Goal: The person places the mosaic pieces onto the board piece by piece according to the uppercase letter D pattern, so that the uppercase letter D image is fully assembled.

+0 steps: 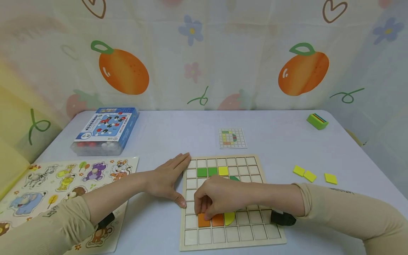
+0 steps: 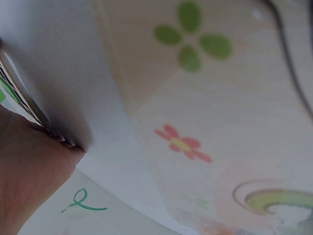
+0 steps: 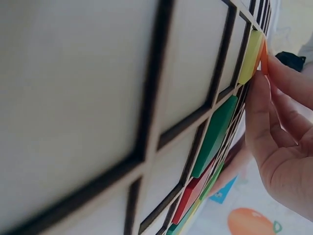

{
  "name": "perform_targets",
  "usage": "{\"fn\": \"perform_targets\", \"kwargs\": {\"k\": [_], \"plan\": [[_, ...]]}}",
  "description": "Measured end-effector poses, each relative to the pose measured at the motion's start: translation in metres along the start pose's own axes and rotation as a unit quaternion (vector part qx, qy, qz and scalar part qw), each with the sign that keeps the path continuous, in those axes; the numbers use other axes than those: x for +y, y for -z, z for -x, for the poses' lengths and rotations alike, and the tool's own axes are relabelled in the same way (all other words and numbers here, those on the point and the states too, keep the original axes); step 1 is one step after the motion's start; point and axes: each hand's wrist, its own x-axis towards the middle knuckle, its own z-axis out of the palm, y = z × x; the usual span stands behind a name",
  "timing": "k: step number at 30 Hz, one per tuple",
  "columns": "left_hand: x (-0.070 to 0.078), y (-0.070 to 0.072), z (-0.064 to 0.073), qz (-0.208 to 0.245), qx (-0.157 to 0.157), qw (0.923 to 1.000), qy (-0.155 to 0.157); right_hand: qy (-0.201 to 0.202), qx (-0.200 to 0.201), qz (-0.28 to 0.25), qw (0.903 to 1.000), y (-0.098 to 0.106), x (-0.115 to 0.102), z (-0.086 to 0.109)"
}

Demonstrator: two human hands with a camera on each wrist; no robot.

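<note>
A wooden grid board (image 1: pixel 232 247) lies on the table in the head view. My left hand (image 1: pixel 164 180) rests along its left edge, fingers straight and thumb at the rim. Above the lower left cells, my right hand (image 1: pixel 220 195) pinches an orange square tile (image 3: pixel 264 58) between thumb and finger. Beside it sit another orange square (image 1: pixel 218 220) and a yellow rounded tile (image 1: pixel 229 219). Two green squares (image 1: pixel 202 172) and a yellow square (image 1: pixel 223 171) fill part of an upper row. The right wrist view shows a green tile (image 3: pixel 215 139) and a red tile (image 3: pixel 191 192), largely hidden by the arm in the head view.
Behind the board lies a small pattern card (image 1: pixel 232 138). Three loose yellow squares (image 1: pixel 309 176) lie to the right, with a green block stack (image 1: pixel 317 122) farther back. On the left are an animal puzzle board (image 1: pixel 132 163) and a boxed set (image 1: pixel 106 129).
</note>
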Motion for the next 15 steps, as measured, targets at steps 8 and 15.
{"fn": "perform_targets", "kwargs": {"k": [8, 15], "plan": [[0.0011, 0.0002, 0.0006, 0.002, 0.001, 1.0000, 0.001, 0.002, 0.001, 0.003, 1.0000, -0.0002, -0.0008, -0.0002], [0.0007, -0.0007, 0.0003, 0.001, 0.001, 1.0000, -0.001, 0.015, -0.003, 0.010, 0.9998, 0.0002, -0.0004, -0.0006]]}}
